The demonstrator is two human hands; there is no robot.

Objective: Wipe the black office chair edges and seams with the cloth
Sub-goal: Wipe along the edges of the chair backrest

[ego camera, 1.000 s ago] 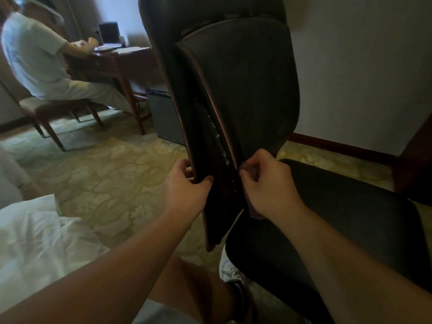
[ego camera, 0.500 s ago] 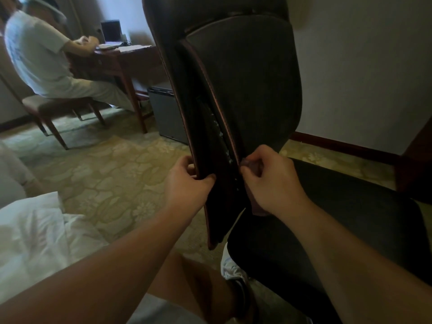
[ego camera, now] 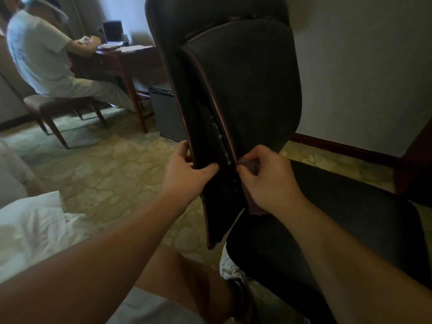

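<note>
Plainly, no brand, label or readable writing shows anywhere. Both bare forearms reach in from the bottom edge toward the frame's centre. The left hand (ego camera: 187, 170) clamps the outer edge of the black office chair backrest (ego camera: 245, 90), thumb across the near face, fingers curled behind it at about 10 o'clock of the thumb. The right hand (ego camera: 268, 178) is closed in a fist round a brownish cloth (ego camera: 256, 208), pressing it to the piped seam; a fold of cloth hangs out below the palm at 6 o'clock. The backrest stands upright in the middle, black with reddish-brown piping and a dark gap between its panels. The seat (ego camera: 339, 218) spreads toward 4 o'clock. At 10 o'clock a seated person (ego camera: 44, 57) faces a wooden desk (ego camera: 112, 59).
</note>
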